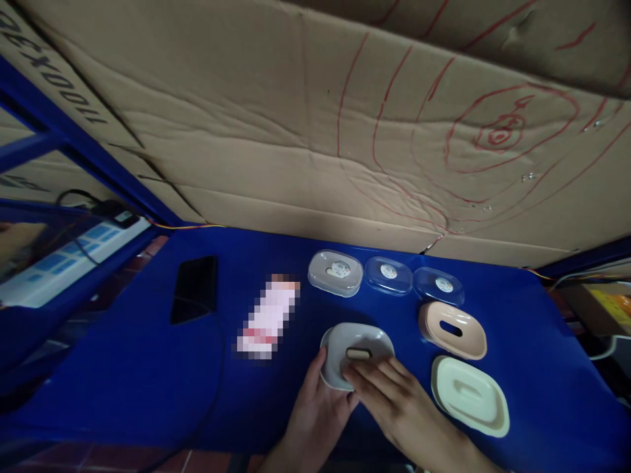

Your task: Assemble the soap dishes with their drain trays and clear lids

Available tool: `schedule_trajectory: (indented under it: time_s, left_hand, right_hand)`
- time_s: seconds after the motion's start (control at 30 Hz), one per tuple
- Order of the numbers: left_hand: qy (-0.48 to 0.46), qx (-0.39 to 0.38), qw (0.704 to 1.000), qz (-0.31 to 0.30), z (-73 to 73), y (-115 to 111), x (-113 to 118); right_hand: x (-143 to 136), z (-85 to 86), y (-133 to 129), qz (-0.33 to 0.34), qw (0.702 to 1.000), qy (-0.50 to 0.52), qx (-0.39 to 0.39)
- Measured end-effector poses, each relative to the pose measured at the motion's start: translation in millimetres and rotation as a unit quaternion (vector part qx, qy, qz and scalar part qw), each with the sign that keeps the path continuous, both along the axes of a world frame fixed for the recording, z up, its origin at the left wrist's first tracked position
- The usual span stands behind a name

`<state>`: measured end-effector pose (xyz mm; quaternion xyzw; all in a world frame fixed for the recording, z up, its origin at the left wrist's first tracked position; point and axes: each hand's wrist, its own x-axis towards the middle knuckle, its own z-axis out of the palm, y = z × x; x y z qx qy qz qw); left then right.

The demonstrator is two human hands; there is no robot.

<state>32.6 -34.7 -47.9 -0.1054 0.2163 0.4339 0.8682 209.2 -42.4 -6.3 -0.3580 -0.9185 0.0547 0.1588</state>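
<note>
A grey soap dish (338, 348) with an oval slot in its middle is tilted up between my hands, just above the blue table. My left hand (323, 404) grips it from the lower left, thumb on the rim. My right hand (389, 394) lies over its near right side, fingers closed on the rim and inside edge. To the right sit a peach soap dish (476, 332) with a dark slot and a pale green one (493, 407). Behind stand a clear lid over a grey dish (320, 276) and two clear lids (377, 281) (428, 289) with round white labels.
On the blue table (148, 368) lie a black phone (196, 289) with a cable and a pixelated pinkish item (269, 318). A cardboard wall (246, 131) with red drawn rings rises behind. A white power strip (73, 263) is at the left.
</note>
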Motion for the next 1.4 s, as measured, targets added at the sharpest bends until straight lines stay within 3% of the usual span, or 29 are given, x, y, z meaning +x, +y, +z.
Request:
schedule_trajectory:
  time_s: [0.1,0.27,0.37,0.43,0.5,0.6,0.7,0.8,0.97,1.13,1.4]
  left_hand:
    - [-0.018,-0.020,1.000,0.016,-1.3,0,-2]
    - [-0.029,0.014,0.998,0.056,-13.3,-7,-2]
    - [-0.032,0.014,0.999,0.032,-16.0,-9,-1]
    - [-0.041,0.018,0.999,0.022,-16.3,-9,0]
    - [-0.044,0.031,0.998,0.025,-16.7,-8,3]
    - [-0.037,0.053,0.998,0.022,-16.9,-4,7]
    - [-0.050,0.085,0.995,0.008,-12.9,0,10]
    - [-0.075,0.116,0.990,-0.012,-4.6,4,11]
    - [-0.080,0.121,0.989,-0.015,2.9,5,13]
    - [-0.035,0.085,0.996,-0.012,-5.7,6,15]
    - [0.005,0.016,1.000,-0.013,-8.0,7,17]
  right_hand:
    - [19,-0.7,25,0.023,0.999,0.015,-0.031]
    - [78,-6.6,119,-0.174,0.983,0.044,-0.040]
    - [101,-16.5,165,-0.182,0.982,0.027,-0.048]
    - [107,-19.4,175,-0.180,0.982,0.028,-0.055]
    - [105,-15.3,165,-0.191,0.979,0.043,-0.051]
    - [93,2.1,120,-0.200,0.975,0.080,-0.056]
    - [72,20.5,65,-0.121,0.984,0.047,-0.121]
    - [57,28.3,33,-0.078,0.985,0.003,-0.152]
    - [58,17.0,31,-0.084,0.978,0.028,-0.190]
    - [57,1.3,36,-0.080,0.979,0.031,-0.185]
    - [61,-8.8,31,-0.052,0.993,-0.022,-0.105]
